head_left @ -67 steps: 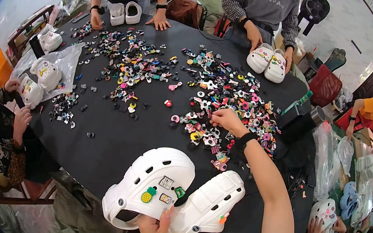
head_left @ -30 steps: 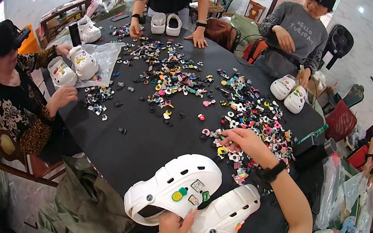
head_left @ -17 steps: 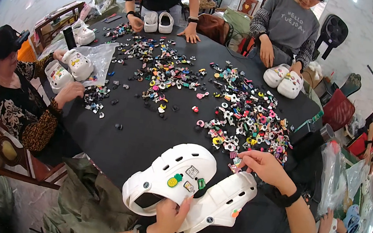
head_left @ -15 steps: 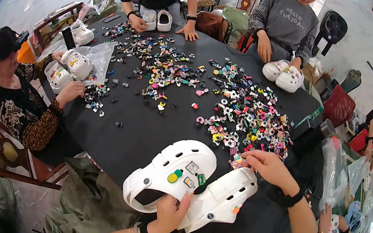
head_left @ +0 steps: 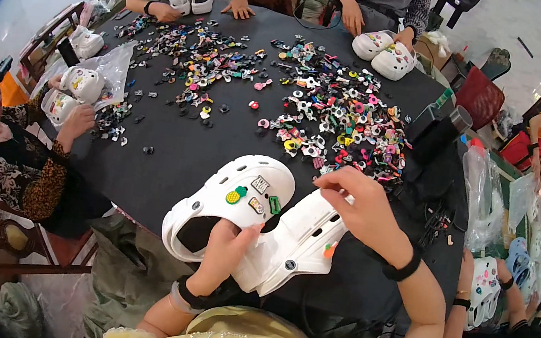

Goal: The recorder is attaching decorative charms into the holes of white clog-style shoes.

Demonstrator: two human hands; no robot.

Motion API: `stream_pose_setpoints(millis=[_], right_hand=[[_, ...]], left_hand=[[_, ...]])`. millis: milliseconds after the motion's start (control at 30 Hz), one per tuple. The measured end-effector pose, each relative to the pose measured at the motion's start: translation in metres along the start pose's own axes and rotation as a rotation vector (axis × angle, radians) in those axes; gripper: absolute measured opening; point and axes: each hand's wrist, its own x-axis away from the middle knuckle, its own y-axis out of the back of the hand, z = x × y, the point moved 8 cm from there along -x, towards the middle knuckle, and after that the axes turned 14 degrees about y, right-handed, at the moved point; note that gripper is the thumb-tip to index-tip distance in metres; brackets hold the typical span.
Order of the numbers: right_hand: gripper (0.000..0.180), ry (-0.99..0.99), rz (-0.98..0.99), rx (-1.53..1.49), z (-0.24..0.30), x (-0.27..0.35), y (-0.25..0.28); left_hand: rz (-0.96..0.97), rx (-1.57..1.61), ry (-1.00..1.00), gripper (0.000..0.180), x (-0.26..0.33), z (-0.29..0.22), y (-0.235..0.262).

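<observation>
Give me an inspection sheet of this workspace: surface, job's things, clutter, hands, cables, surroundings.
Surface: black-covered table, bare patch near the person.
Job's things: two white clogs, left clog bearing a pineapple charm and other charms, right clog with an orange charm on its side.
Clutter: heap of coloured shoe charms across the far half; more white clog pairs by other people; clear bag of clogs at the left edge.
Hands: left hand grips the clogs from below; right hand pinches at the right clog's top, black wristband on.
Cables: nothing seen.
Surroundings: seated people around the table, wooden chair, plastic bags at right.
</observation>
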Motion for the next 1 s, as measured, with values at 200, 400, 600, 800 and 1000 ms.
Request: stream_pose_setpoints(millis=[200, 400, 600, 800, 1000], right_hand=[[0.025, -0.244, 0.166, -0.345, -0.012, -0.005, -0.060], [0.034, -0.208, 0.276, -0.300, 0.011, -0.006, -0.093], [0.050, -0.234, 0.334, -0.256, 0.048, 0.009, -0.087], [0.059, -0.300, 0.320, -0.457, 0.077, 0.039, -0.075], [0.050, -0.293, 0.079, -0.573, 0.068, 0.062, -0.075]], left_hand=[[-0.014, 0.157, 0.189, 0.031, 0.009, 0.001, 0.003], [-0.129, 0.267, -0.128, 0.037, 0.025, 0.007, 0.005], [-0.279, -0.269, -0.519, 0.040, 0.058, 0.022, 0.010], [-0.022, -0.434, -0.595, 0.036, 0.097, 0.003, -0.021], [0.110, -0.540, -0.761, 0.048, 0.104, 0.017, -0.028]])
